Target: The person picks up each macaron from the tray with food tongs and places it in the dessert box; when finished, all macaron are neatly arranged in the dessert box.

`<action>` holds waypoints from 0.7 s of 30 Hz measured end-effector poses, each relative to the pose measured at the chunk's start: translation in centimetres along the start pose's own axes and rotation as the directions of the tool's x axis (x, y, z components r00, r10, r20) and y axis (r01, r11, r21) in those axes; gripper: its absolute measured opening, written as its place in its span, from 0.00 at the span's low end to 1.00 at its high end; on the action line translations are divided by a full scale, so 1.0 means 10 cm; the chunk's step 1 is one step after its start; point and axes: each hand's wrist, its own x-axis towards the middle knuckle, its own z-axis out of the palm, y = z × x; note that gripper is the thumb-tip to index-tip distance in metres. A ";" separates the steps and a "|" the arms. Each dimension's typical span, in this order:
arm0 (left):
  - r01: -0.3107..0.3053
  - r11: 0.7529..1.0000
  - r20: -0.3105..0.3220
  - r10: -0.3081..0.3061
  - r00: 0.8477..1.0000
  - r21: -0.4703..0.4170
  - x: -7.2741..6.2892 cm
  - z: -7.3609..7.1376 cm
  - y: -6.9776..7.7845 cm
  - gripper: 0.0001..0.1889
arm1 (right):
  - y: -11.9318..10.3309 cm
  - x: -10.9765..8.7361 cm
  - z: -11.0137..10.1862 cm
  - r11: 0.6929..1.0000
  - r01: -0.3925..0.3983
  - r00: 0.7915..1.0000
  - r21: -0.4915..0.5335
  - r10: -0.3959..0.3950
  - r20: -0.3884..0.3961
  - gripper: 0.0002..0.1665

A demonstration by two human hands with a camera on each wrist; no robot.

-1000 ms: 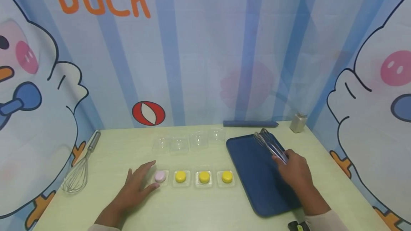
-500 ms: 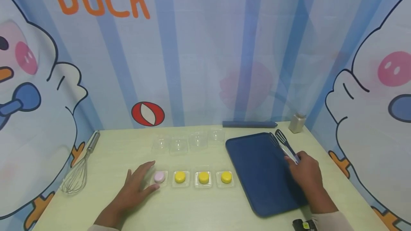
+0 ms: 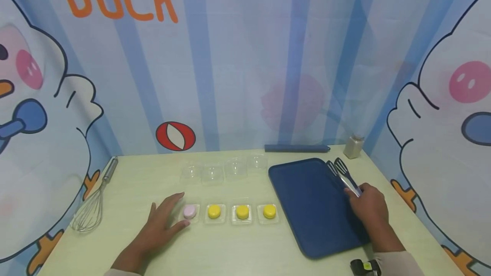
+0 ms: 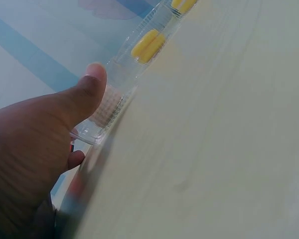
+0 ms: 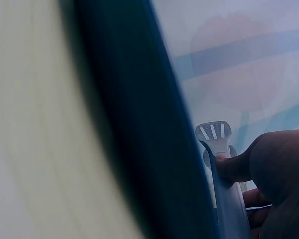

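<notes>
Within right wrist view, not left's, slotted tongs [image 5: 230, 206]

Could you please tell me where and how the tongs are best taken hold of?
I'd grip the tongs by their long arms, toward the near end, coming from the near right and pinching across both arms. The slotted heads point away and stand apart, while the arms converge toward the right hand holding them, so squeezing there should likely close them.

The whisk [image 3: 92, 208] lies left of the macarons [image 3: 242, 212], the tray [image 3: 307, 203] right.
</notes>
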 end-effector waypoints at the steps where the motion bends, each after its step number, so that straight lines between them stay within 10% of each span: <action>1: 0.004 1.000 0.003 -0.004 1.000 0.001 0.00 0.00 0.00 0.40 | 0.00 0.00 0.00 1.000 -0.010 1.000 0.000 0.010 -0.001 0.29; 21: 0.014 1.000 0.015 -0.014 1.000 -0.008 0.00 0.00 -0.01 0.40 | 0.22 0.07 -0.08 0.994 -0.102 0.995 -0.031 0.102 0.000 0.28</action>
